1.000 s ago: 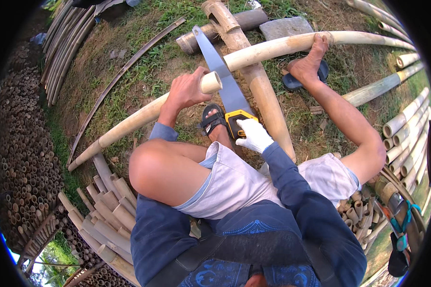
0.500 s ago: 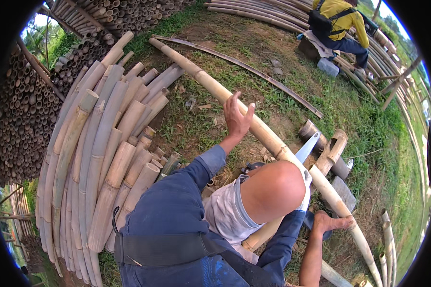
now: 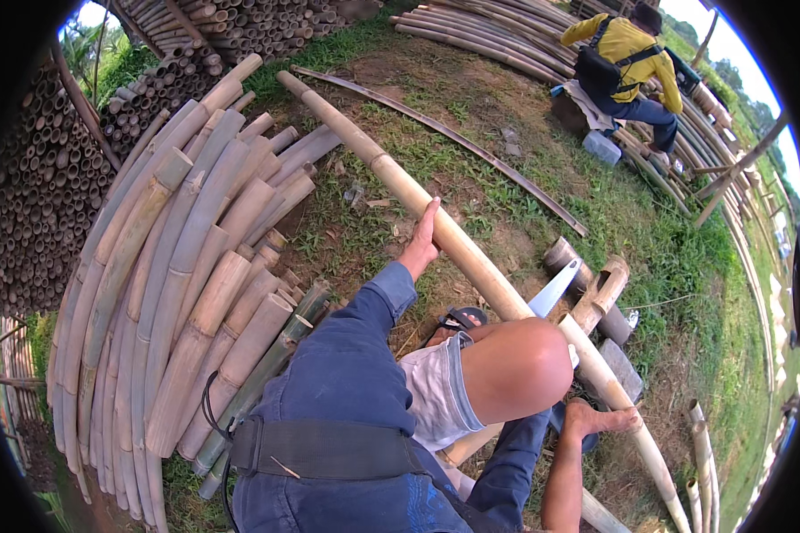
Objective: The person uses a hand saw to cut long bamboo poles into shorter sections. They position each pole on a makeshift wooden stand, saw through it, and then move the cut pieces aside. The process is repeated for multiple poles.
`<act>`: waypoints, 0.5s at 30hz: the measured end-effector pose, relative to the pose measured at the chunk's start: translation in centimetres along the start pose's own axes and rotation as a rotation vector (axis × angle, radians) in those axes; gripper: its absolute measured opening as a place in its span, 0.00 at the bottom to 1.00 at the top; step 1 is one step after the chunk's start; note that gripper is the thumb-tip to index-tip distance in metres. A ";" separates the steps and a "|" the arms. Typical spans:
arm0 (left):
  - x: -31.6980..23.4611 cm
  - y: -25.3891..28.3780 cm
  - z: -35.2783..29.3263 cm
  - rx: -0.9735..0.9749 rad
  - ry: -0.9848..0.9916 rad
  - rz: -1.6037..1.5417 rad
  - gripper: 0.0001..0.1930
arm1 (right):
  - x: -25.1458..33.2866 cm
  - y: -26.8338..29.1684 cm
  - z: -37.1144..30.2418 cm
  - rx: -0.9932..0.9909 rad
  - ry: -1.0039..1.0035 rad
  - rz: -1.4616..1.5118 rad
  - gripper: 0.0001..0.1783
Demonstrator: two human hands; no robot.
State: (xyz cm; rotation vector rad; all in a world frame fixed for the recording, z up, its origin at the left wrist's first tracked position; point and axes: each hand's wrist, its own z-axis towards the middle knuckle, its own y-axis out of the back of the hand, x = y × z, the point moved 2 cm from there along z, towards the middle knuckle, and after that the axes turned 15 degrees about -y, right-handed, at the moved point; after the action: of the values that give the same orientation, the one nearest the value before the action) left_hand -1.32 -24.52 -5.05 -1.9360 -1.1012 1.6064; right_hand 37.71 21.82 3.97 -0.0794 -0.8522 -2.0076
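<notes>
My left hand (image 3: 420, 244) is closed on a long pale bamboo pole (image 3: 471, 258), its thumb along the near side and the other fingers hidden by the pole. Across the pole, beside my raised knee (image 3: 529, 360), stands a hand saw, its light blade (image 3: 556, 286) pointing up and away. A bit of white shows at the knee's right edge. My right sleeve (image 3: 514, 457) runs up behind that knee, which hides my right hand. Past the blade, a pale bamboo length (image 3: 600, 369) continues toward the lower right, with my bare foot (image 3: 600, 416) against it.
Bamboo poles (image 3: 187, 266) lie heaped on the left; stacked cut ends (image 3: 36, 204) rise behind. A split bamboo strip (image 3: 471, 142) crosses the grass. Bamboo offcuts (image 3: 603, 293) and a grey block (image 3: 622, 369) lie right. A person in yellow (image 3: 631, 67) sits at the far right.
My left hand, open with spread fingers over the pole before, has closed on it. The saw blade shows slightly lower and further left. My view has shifted a little, uncovering my sandalled foot.
</notes>
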 end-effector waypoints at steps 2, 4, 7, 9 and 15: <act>1.1 -2.5 -3.5 0.044 0.105 -0.005 0.38 | -0.9 0.3 0.7 0.013 0.010 0.055 0.69; -0.7 -2.5 -5.3 0.076 0.093 0.023 0.39 | -0.3 -0.1 0.4 -0.005 0.040 0.074 0.68; -4.1 -4.0 -7.5 0.205 0.035 0.098 0.37 | -1.6 0.2 0.3 -0.045 0.025 -0.068 0.75; -7.5 -4.6 -8.0 0.275 -0.018 0.131 0.36 | -0.9 -0.5 0.2 -0.023 -0.059 -0.047 0.66; -16.8 -8.3 -10.1 0.337 -0.327 0.163 0.32 | 11.2 -3.8 -0.2 0.571 -1.054 1.050 0.40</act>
State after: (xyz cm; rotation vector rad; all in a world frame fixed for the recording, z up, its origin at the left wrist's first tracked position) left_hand 5.06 -30.55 14.32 -1.6136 -0.7332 2.0993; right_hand 28.40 14.75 5.98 -1.0729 -1.5475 -0.5891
